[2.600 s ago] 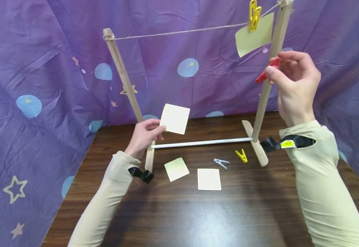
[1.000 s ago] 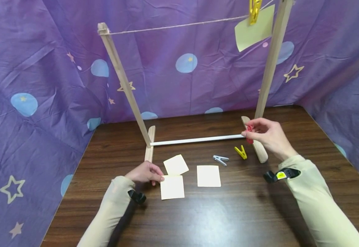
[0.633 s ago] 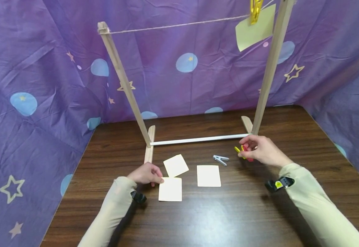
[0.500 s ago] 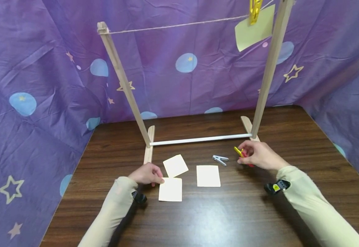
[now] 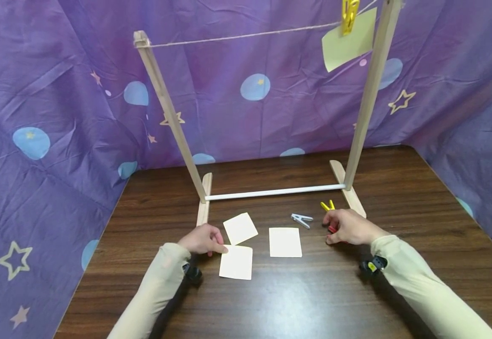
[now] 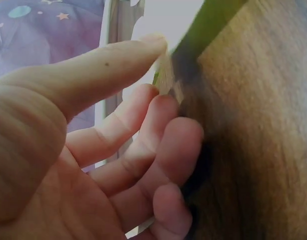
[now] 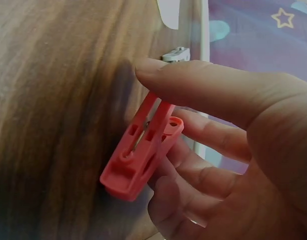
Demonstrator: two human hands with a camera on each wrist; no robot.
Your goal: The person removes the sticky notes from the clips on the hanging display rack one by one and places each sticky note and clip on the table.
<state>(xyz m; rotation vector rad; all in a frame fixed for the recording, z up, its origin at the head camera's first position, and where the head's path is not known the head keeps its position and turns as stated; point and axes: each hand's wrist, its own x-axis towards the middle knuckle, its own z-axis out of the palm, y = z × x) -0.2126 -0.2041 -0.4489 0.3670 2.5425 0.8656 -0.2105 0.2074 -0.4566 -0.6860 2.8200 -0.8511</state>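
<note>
My left hand [image 5: 201,239] pinches the upper left corner of a pale paper note [image 5: 236,263], low over the table. In the left wrist view the thumb lies on the note [image 6: 171,20] and the other fingers curl near the wood. My right hand [image 5: 352,227] holds a red clothespin [image 7: 131,170] between thumb and fingers, close to the tabletop. Just behind that hand lies a yellow clothespin [image 5: 328,205], partly covered by it. To its left are a light grey clothespin [image 5: 302,220] and a second paper note [image 5: 285,242]. Another note [image 5: 240,228] lies beside my left hand.
A wooden frame with a left post [image 5: 171,117], a right post [image 5: 373,94] and a white crossbar [image 5: 275,192] stands at the back. On its string [image 5: 237,36] a yellow clothespin [image 5: 349,16] holds a greenish note [image 5: 349,40]. A purple curtain [image 5: 212,94] hangs behind.
My left hand has brought its note down from the air to the table. My right hand has lowered the red clothespin from beside the right post to the table, near the yellow one.
</note>
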